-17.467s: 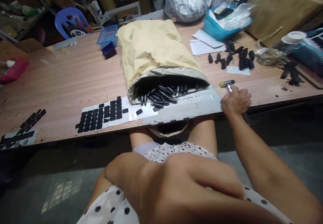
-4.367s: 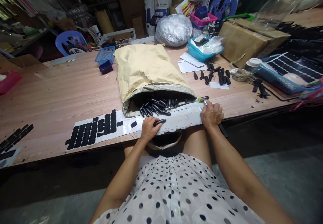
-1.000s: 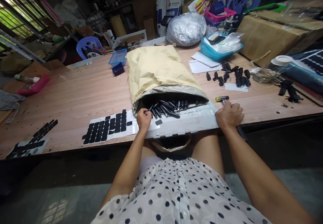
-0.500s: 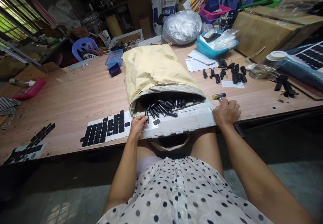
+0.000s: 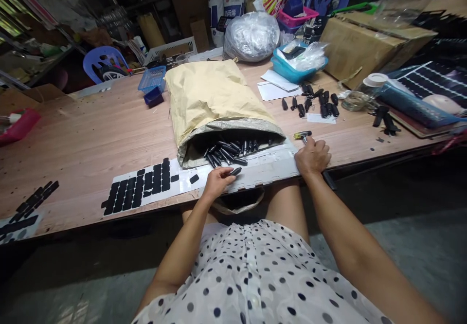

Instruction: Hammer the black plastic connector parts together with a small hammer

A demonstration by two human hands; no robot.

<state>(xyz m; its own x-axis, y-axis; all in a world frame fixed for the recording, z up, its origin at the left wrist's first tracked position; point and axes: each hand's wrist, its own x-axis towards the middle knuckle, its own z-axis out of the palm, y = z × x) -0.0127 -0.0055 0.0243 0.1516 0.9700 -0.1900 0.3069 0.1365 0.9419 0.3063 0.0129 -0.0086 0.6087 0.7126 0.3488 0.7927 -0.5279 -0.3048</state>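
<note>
Between the thumb and fingers of my left hand [image 5: 218, 184] is a small black cylindrical part [image 5: 236, 171], tilted over the grey-white board [image 5: 262, 174] at the table's front edge. My right hand [image 5: 313, 157] is closed around a hammer [image 5: 302, 135]; its yellowish-tipped head shows above the fist and the dark handle end below. In front of both hands lies a large tan paper sack [image 5: 215, 90], its mouth facing me. Several like black parts [image 5: 226, 153] spill from the sack onto the board. A small black patch [image 5: 194, 179] lies left of my left hand.
Left of the sack is a white sheet with rows of black pieces [image 5: 126, 195]. Blue baskets [image 5: 151, 78] stand behind. To the right are scattered black parts [image 5: 324, 102], a glass jar [image 5: 355, 101], a cardboard box [image 5: 361, 46] and a blue tub [image 5: 297, 71].
My left hand has moved right, away from the black patch, and the black part has turned from upright to slanting. The right hand keeps its hold on the hammer. The view has shifted rightward.
</note>
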